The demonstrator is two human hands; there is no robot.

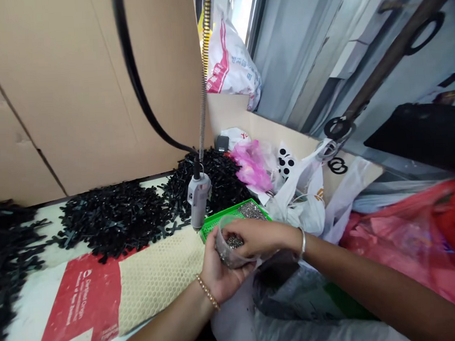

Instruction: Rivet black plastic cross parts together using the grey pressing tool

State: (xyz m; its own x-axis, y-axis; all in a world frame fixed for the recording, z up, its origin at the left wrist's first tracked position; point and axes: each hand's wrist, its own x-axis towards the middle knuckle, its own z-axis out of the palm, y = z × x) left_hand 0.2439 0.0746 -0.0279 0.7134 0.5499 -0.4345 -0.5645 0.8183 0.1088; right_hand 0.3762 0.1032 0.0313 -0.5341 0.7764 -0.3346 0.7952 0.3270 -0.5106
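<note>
My left hand cups a clear plastic cup holding small grey metal studs. My right hand lies over the cup's mouth, and its fingertips are hidden there. A green plastic tray with more grey studs sits just beyond both hands. Above the tray's left corner, a grey handheld electric tool hangs from a coiled spring cord, apart from my hands.
Heaps of black plastic pieces cover the bench's back left, against a cardboard panel. A printed red-and-cream sheet lies under my left forearm. White and pink plastic bags crowd the right side, and a red bag lies farther right.
</note>
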